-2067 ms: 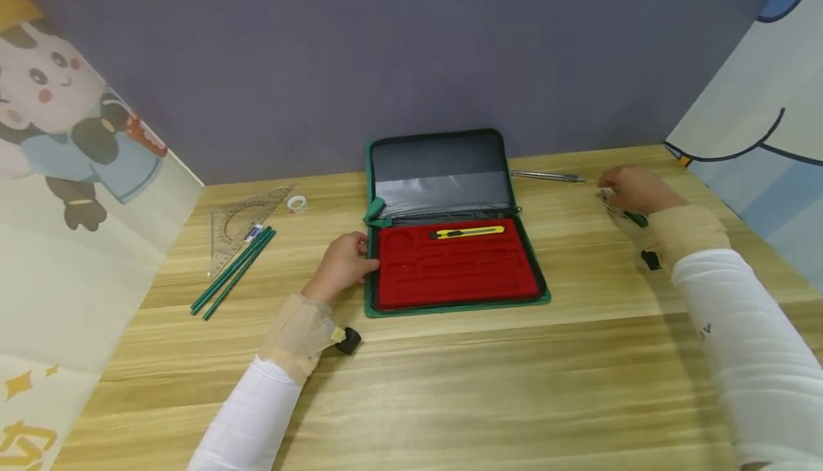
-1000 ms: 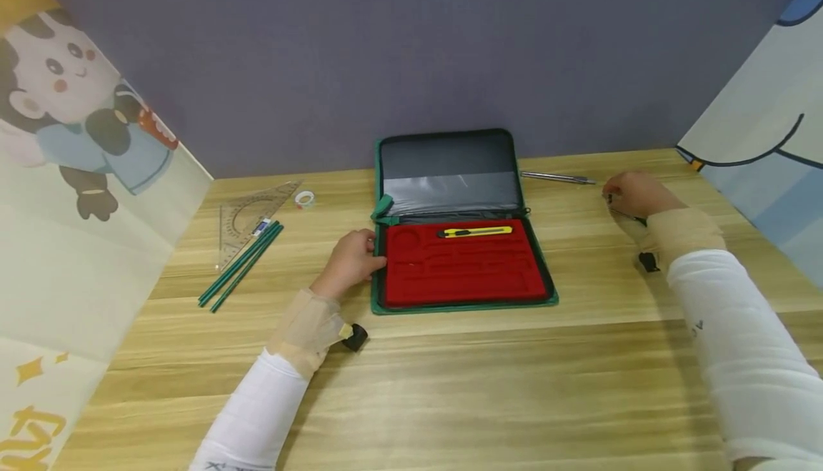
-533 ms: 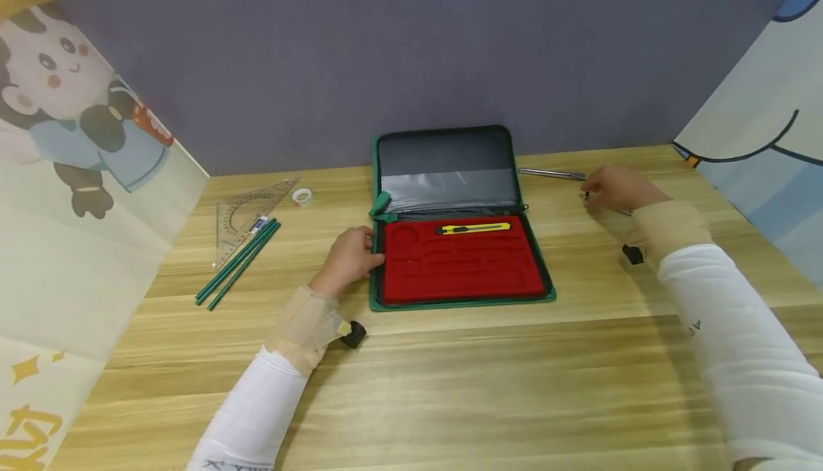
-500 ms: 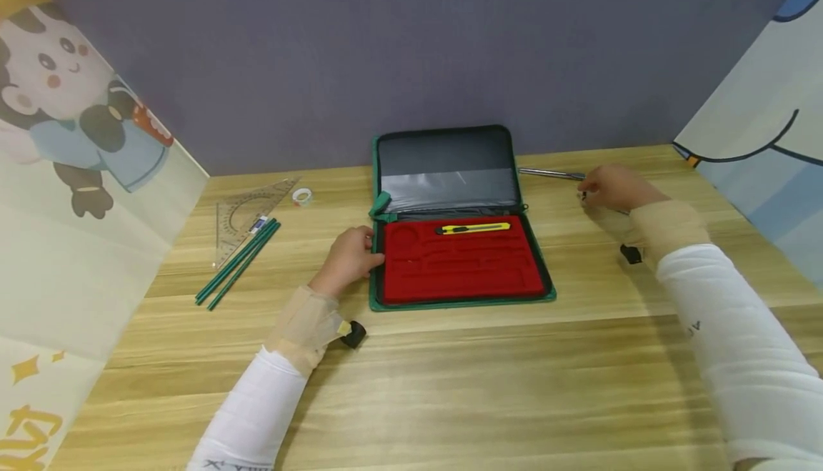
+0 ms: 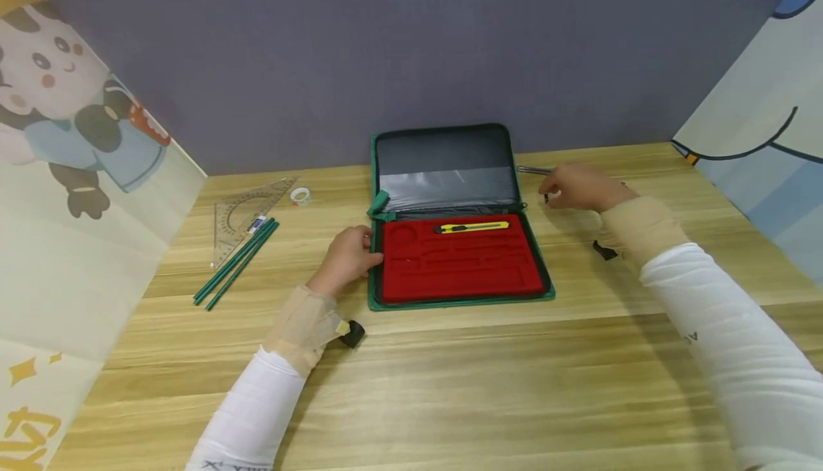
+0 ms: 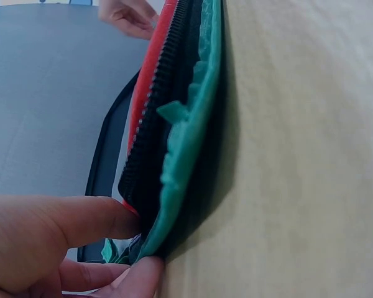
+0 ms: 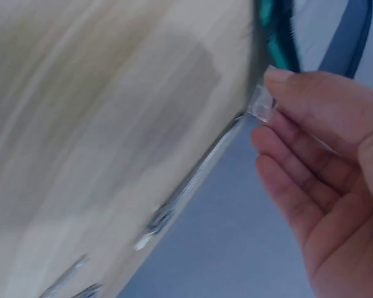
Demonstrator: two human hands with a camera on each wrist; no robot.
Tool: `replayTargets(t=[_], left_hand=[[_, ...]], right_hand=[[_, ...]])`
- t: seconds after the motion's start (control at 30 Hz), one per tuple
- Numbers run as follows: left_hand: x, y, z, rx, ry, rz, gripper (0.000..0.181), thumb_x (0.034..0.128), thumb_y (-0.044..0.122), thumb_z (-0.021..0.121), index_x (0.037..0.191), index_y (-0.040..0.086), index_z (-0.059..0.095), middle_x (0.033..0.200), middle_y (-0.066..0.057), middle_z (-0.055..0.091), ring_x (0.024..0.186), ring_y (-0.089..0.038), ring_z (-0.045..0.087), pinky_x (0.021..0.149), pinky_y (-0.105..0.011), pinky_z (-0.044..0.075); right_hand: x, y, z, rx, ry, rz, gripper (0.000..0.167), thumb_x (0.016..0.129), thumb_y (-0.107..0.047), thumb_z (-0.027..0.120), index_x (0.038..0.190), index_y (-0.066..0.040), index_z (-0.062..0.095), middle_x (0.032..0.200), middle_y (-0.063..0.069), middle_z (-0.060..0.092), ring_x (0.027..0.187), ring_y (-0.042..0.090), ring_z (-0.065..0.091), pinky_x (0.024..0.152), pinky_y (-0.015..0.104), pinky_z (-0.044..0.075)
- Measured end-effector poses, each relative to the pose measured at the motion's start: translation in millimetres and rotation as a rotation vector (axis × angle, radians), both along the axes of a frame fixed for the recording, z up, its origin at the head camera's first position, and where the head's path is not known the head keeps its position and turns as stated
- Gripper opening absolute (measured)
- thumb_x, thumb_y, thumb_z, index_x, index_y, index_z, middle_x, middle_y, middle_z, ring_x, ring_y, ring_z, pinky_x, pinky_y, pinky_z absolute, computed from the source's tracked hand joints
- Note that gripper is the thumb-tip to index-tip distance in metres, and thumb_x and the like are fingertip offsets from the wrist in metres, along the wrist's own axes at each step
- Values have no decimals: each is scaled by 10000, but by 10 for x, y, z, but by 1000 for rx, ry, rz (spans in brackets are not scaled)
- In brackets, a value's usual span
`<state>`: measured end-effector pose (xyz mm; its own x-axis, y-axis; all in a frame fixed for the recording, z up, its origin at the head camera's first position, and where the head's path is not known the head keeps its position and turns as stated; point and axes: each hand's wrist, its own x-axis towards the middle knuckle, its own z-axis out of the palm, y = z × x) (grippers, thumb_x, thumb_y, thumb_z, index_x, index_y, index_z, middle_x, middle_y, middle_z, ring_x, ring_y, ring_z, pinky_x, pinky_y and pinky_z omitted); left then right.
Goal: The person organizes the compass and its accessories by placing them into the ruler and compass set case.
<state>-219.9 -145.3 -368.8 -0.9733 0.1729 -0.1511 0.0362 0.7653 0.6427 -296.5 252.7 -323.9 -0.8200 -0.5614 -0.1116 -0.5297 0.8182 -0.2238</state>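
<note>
In the head view, my left hand (image 5: 347, 256) holds the left edge of an unzipped green case (image 5: 463, 304). The left wrist view has the thumb and fingers pinching that zipped edge (image 6: 174, 174). A yellow utility knife (image 5: 476, 227) lies in the top of the red moulded insert (image 5: 463, 278), whose other recesses hold nothing. To the case's right, my right hand (image 5: 581, 186) is above the table; between thumb and forefinger it pinches a small clear plastic piece (image 7: 261, 103), which shows a dark spot in the head view.
A slim silver metal tool (image 5: 532, 170) lies by the back wall, partly behind the right hand. More metal pieces (image 7: 65, 276) lie farther right. At left are a clear set square (image 5: 231, 224), green pencils (image 5: 238, 260), a white tape roll (image 5: 300, 196) and a small eraser (image 5: 256, 224).
My right hand has moved left from the far right of the table toward the case, carrying the small clear piece. The left hand keeps its hold on the case edge.
</note>
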Motion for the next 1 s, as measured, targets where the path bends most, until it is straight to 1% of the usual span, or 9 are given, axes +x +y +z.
replayTargets(t=[0.13,0.3,0.4,0.6,0.77,1.0], left_hand=[[0,5,9,-2,-2,-3,509,833,82,665,1273,-98,483,1133,-241,568,585,-185,626,518,-244,543],[-5,5,6,-10,-5,-9,516,835,89,666,1279,-95,479,1142,-240,566,570,-176,623,520,-244,541],[-3,-2,-2,-7,-4,-9,517,833,89,667,1279,-95,481,1145,-244,571,573,-177,627,518,-243,542],[1,-18,-17,-8,-1,-7,514,833,92,668,1275,-96,484,1153,-251,574,576,-184,633,517,-243,543],[7,-17,-11,-13,-10,-3,514,834,89,666,1279,-91,484,1150,-244,570,568,-173,625,515,-241,541],[-14,-10,-23,-17,-9,-2,513,837,93,662,1284,-83,484,1150,-238,570,565,-172,627,513,-235,540]], right_hand=[[38,-136,55,-7,-2,33,273,809,19,636,1072,85,665,1060,239,656,938,366,628,800,495,525],[82,-306,96,-4,26,66,261,815,5,642,1066,68,677,1056,223,661,926,348,632,786,480,532],[99,-416,109,-11,33,75,250,816,-4,660,1056,59,685,1046,211,666,925,340,631,790,475,531],[101,-629,106,-11,45,126,245,804,-17,700,1036,61,691,1025,210,672,916,330,638,799,467,531],[91,-774,113,-35,9,157,248,804,-1,690,1041,73,687,1042,228,664,943,346,636,819,468,530],[116,-967,118,-30,-14,154,262,812,-37,700,1054,61,687,1061,206,664,965,325,635,851,451,523]])
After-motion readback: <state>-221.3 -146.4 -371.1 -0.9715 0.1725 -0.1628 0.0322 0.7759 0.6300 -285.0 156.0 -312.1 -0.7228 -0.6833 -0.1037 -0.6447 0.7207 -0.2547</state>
